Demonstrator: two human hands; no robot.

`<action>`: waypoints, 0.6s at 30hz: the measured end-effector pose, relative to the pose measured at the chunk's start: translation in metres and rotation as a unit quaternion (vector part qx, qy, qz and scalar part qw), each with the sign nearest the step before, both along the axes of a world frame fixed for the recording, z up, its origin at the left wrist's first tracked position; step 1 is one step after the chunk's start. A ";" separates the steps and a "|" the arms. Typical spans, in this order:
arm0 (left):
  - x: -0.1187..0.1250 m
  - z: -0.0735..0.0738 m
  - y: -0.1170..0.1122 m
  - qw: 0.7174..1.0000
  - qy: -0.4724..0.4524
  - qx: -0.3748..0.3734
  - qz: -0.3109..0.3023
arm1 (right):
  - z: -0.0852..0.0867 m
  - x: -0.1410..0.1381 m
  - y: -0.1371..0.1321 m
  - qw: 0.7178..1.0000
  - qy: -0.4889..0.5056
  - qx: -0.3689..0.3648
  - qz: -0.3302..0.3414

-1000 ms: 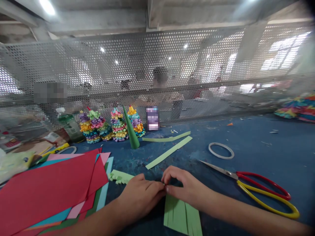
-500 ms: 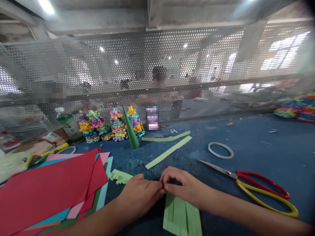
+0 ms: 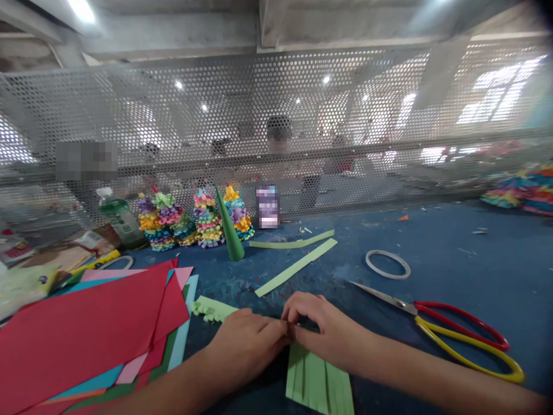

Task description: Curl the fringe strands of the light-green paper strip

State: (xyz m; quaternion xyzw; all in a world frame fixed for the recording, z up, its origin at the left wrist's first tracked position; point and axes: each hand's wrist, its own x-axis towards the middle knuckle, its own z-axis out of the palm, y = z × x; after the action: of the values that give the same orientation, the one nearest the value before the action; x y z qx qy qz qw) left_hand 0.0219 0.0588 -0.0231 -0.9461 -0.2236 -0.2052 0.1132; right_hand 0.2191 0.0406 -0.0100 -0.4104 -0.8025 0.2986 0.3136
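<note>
grip: left hand (image 3: 246,346) and right hand (image 3: 324,328) closed, pinching fringed green paper strip (image 3: 317,380) at fingertips | strip: on blue bench (image 3: 449,248), end under hands | right: scissors (image 3: 432,323)

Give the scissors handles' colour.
The scissors handles are red and yellow, clearest in the head view.

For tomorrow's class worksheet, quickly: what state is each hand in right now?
Left hand: closed in a pinch; anything held is hidden.
Right hand: closed in a pinch against the left, above the fringed green paper; anything held is hidden.
</note>
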 end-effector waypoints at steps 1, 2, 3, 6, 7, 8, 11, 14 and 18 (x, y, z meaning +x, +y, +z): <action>0.000 0.000 0.000 1.000 0.001 0.003 0.000 | 0.001 0.000 -0.001 0.999 -0.021 0.034 -0.003; -0.001 -0.001 0.000 1.000 0.003 0.005 -0.001 | 0.002 0.000 -0.002 0.997 -0.039 0.060 -0.005; -0.001 -0.001 0.001 1.000 0.003 0.007 -0.002 | 0.003 0.000 -0.003 0.996 -0.050 0.077 -0.004; -0.003 -0.004 0.001 1.000 -0.002 0.018 -0.003 | 0.004 -0.001 -0.005 0.995 -0.057 0.086 0.000; -0.004 -0.005 0.001 1.000 -0.004 0.023 -0.002 | 0.004 0.000 -0.006 0.995 -0.055 0.085 -0.001; -0.004 -0.006 0.002 1.000 -0.007 0.028 -0.002 | 0.004 0.000 -0.006 0.995 -0.052 0.086 0.001; -0.003 -0.007 0.003 0.999 -0.020 0.039 -0.010 | 0.004 0.000 -0.007 0.994 -0.048 0.096 0.000; -0.002 -0.005 0.003 0.998 -0.034 0.045 -0.014 | 0.006 -0.001 -0.007 0.995 -0.048 0.087 -0.003; 0.001 0.001 0.001 0.999 -0.042 0.020 -0.001 | 0.006 -0.003 -0.004 1.000 -0.019 0.014 -0.015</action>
State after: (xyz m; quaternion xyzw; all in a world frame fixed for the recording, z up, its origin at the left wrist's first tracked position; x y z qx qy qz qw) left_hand 0.0233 0.0601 -0.0224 -0.9343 -0.2228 -0.2496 0.1228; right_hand 0.2161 0.0361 -0.0044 -0.4235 -0.8061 0.2752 0.3083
